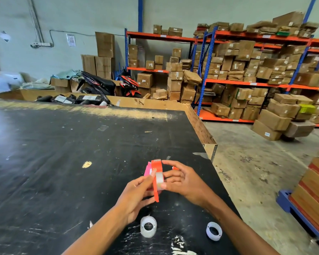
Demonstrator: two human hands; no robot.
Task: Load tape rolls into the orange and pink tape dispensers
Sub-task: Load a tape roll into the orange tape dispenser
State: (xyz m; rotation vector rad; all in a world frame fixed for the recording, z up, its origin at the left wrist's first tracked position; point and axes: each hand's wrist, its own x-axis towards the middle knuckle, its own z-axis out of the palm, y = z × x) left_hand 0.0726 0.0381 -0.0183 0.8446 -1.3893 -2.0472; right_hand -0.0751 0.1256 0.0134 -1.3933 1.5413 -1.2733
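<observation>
Above the black table [63, 162] I hold an orange tape dispenser [156, 190] upright between both hands, its metal cutter at the top. A clear tape roll [159, 179] sits in the dispenser. My left hand [136, 197] grips the dispenser's left side, thumb on the roll. My right hand [180, 181] holds the right side, fingers curled around the roll. A pink dispenser [147, 170] lies on the table just behind my left fingers, partly hidden. A small orange piece [175, 168] peeks out behind my right hand. Two loose clear rolls lie near me: one [148, 226] under my left wrist, another [214, 231] by my right forearm.
The table's right edge [219, 173] drops to a concrete floor. A cardboard bin [118, 102] with black parcels borders the far side. Shelving [247, 83] loaded with cartons fills the right background. A blue pallet [287, 201] with stacked boxes stands at the far right.
</observation>
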